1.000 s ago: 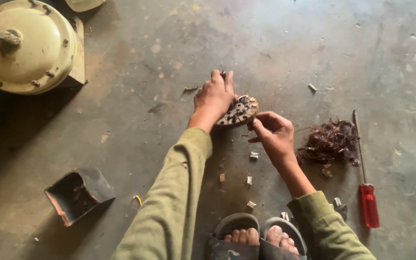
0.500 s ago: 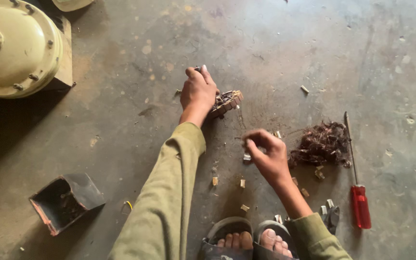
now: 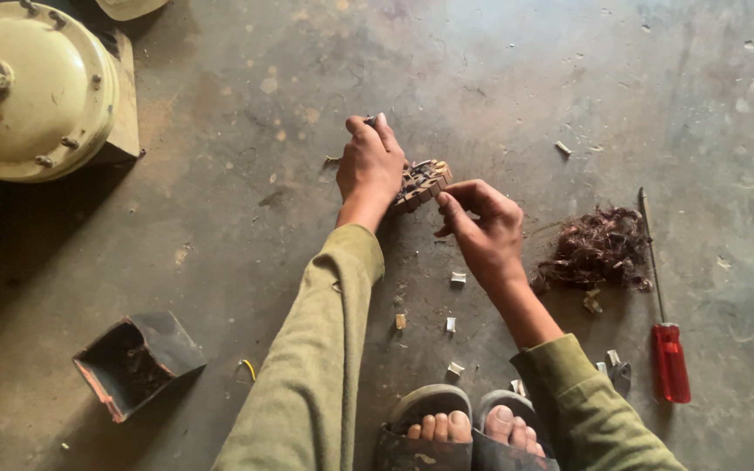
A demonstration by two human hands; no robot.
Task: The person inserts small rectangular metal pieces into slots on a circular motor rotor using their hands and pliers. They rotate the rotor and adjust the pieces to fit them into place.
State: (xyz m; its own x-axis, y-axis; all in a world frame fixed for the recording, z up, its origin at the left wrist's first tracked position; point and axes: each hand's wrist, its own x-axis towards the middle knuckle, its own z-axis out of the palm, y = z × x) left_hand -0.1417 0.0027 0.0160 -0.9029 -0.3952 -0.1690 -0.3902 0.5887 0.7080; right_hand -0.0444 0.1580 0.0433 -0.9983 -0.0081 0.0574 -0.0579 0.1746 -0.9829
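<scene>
The small wound motor core (image 3: 421, 183) is pinned down by the left hand (image 3: 370, 166), so wire can be pinched loose by the right hand (image 3: 482, 228); pulled copper tangle (image 3: 599, 249) dumped right.

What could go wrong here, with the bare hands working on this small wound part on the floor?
The left hand grips the wound metal core while the right hand picks at it with bare fingers; sharp edges or wire could cut skin. Small metal bits lie near the toes in open sandals. The screwdriver might roll underfoot.
</scene>
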